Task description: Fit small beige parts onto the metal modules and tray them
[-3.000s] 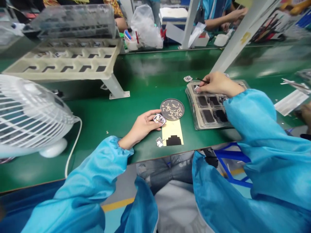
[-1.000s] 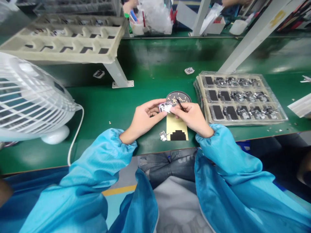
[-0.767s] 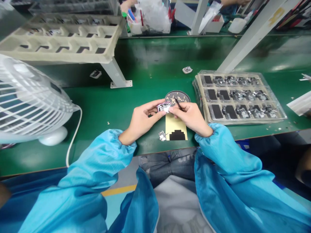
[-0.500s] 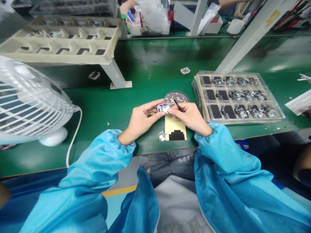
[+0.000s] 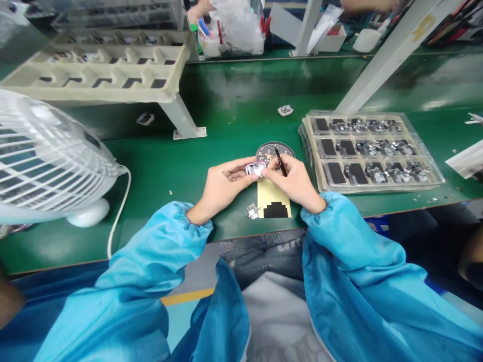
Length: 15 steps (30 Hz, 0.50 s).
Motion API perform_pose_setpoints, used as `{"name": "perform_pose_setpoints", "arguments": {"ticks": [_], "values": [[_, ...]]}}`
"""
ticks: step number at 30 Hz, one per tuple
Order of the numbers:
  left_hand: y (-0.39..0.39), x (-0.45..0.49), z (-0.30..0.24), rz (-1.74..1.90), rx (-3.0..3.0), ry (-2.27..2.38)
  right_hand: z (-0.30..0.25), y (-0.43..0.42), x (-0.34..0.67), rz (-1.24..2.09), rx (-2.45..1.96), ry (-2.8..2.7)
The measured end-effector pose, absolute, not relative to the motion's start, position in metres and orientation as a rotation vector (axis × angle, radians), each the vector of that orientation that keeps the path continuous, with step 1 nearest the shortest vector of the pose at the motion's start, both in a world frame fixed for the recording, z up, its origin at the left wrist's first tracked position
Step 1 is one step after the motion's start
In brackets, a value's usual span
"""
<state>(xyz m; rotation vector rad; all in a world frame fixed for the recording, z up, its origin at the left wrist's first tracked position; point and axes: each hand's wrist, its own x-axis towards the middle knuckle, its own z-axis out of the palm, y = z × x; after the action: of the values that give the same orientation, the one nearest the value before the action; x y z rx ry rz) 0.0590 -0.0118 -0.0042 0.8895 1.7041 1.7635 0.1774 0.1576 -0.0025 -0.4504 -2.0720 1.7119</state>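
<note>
My left hand (image 5: 225, 186) is closed on a small white and silver device part (image 5: 255, 168) with a purplish rim. My right hand (image 5: 292, 178) grips a thin black tool, perhaps tweezers (image 5: 279, 161), its dark end pointing up and away. The thumb and fingertips of that hand touch the right edge of the part. Behind both hands lies a round dark dish (image 5: 268, 149) with many tiny pale pieces. Below them is a yellow sheet (image 5: 273, 193) with black patches at its near end. A loose silver metal piece (image 5: 252, 211) lies left of the sheet.
To the right sits a clear-lidded tray (image 5: 373, 151) of black squares and metal parts. A white fan (image 5: 49, 156) stands at left, near a raised beige tray (image 5: 94, 90). Two small white parts lie farther back, one of them (image 5: 286, 110) behind the dish.
The black tool has turned in my right hand and now stands steeper. Both hands stay together at the part. The whole view has shifted slightly.
</note>
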Motion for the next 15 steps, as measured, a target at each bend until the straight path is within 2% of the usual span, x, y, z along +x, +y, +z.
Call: {"name": "perform_pose_setpoints", "arguments": {"ticks": [6, 15], "values": [[-0.0091, 0.0575, -0.0016, 1.797, 0.771, 1.521, -0.0131, 0.1583, 0.173, 1.823, -0.3, -1.94], [-0.0094, 0.0557, -0.004, 1.764, 0.782, 1.553, -0.006, 0.1522, 0.1747, 1.873, -0.316, -1.887]]}}
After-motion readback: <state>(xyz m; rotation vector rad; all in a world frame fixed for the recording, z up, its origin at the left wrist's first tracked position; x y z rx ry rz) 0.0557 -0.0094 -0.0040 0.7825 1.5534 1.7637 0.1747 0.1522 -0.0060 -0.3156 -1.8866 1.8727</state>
